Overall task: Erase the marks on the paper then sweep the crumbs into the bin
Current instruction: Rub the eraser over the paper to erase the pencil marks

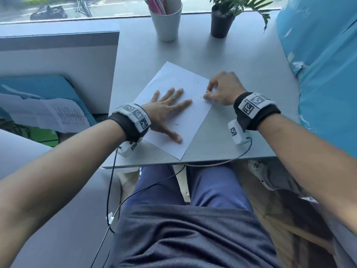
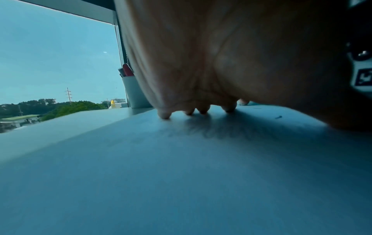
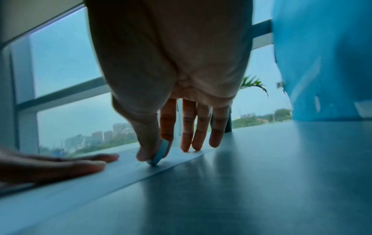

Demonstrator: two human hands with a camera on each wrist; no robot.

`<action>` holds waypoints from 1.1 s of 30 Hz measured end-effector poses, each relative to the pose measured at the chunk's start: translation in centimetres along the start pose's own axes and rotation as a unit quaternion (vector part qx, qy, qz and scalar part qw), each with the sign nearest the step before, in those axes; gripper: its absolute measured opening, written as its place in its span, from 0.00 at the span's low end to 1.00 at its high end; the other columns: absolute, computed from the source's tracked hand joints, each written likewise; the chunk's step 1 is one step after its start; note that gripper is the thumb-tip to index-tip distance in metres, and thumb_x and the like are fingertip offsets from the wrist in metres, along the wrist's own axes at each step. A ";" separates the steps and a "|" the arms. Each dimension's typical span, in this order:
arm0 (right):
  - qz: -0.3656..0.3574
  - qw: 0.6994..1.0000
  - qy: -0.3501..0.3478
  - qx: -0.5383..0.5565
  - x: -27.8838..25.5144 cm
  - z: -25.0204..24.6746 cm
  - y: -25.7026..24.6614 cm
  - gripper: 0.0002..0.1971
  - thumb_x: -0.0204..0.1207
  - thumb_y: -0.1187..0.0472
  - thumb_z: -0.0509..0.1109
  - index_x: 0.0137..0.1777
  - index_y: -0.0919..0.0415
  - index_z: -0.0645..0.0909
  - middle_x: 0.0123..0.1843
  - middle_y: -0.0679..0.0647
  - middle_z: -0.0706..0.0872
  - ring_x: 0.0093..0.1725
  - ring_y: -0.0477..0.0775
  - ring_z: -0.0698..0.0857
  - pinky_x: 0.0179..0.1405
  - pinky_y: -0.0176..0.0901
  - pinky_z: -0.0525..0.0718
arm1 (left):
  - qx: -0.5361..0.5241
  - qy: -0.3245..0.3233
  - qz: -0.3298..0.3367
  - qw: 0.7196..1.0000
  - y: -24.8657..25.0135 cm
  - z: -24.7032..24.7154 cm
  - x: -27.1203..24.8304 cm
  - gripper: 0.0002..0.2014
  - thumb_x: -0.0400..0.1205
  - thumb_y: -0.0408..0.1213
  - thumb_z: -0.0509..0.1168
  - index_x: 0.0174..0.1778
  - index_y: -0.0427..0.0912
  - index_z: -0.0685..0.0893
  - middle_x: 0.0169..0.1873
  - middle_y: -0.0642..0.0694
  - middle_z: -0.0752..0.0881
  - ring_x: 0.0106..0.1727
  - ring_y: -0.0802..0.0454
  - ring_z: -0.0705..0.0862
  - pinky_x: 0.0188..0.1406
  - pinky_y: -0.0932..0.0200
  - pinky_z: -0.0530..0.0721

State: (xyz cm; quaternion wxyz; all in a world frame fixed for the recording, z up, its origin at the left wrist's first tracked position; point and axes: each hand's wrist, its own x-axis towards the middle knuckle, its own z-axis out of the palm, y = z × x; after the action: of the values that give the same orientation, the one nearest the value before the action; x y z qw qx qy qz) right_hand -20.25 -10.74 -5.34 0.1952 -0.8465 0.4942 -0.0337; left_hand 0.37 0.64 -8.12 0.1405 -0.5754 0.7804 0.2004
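Table [image 1: 241, 60], grey. Paper [image 1: 185, 120] lies angled at table ctr. L hand [image 1: 166, 111] flat on paper, fingers spread wide, pressing it down. R hand [image 1: 224, 88] at paper's 3 o'clock edge, thumb + index pinching eraser [image 3: 161, 153], tip on paper. Dark crumbs [image 1: 176, 124] scattered on sheet. Cup [image 1: 167, 20] w/ pens at 12, potted plant [image 1: 222, 20] at 1.

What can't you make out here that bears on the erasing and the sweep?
- Bin: in no view.
- Pale blue eraser: nearly hidden by the right hand in the head view; clear only from the right wrist.
- Marks on the white paper sheet: too small to tell from dark crumbs.
- Paper beneath the flat left hand: covered.
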 end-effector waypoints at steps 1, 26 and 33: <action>0.006 1.000 -0.001 -0.012 0.1 0.2 0.3 0.09 0.67 0.47 0.78 0.38 0.52 0.87 0.42 0.50 0.84 0.54 0.58 0.83 0.57 0.44 0.79 | 0.007 -0.004 -0.002 1.000 -0.5 -0.1 -0.1 0.63 0.62 0.82 0.62 0.85 0.62 0.35 0.85 0.47 0.31 0.85 0.45 0.30 0.81 0.32 0.33; 0.040 0.997 0.034 -0.050 0.5 0.5 -0.1 0.09 0.66 0.48 0.79 0.43 0.49 0.89 0.49 0.50 0.89 0.57 0.55 0.83 0.63 0.53 0.72 | 0.020 -0.013 0.195 0.980 6.3 2.3 -0.6 0.45 0.80 0.72 0.41 0.87 0.52 0.37 0.86 0.52 0.34 0.85 0.53 0.32 0.83 0.45 0.31; 0.041 0.996 0.040 -0.066 -0.5 0.7 -0.7 0.09 0.70 0.45 0.77 0.44 0.47 0.86 0.53 0.50 0.87 0.58 0.56 0.83 0.64 0.56 0.69 | -0.036 -0.001 -0.029 0.999 0.0 -0.9 1.6 0.46 0.78 0.74 0.40 0.86 0.52 0.35 0.85 0.51 0.32 0.86 0.52 0.33 0.84 0.37 0.38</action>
State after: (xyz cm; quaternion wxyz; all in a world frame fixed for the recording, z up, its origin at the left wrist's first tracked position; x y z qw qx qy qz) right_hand -19.78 -9.86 -5.65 0.1207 -0.8347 0.5366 -0.0270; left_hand -0.11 -1.12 -8.03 0.1262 -0.6022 0.7554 0.2252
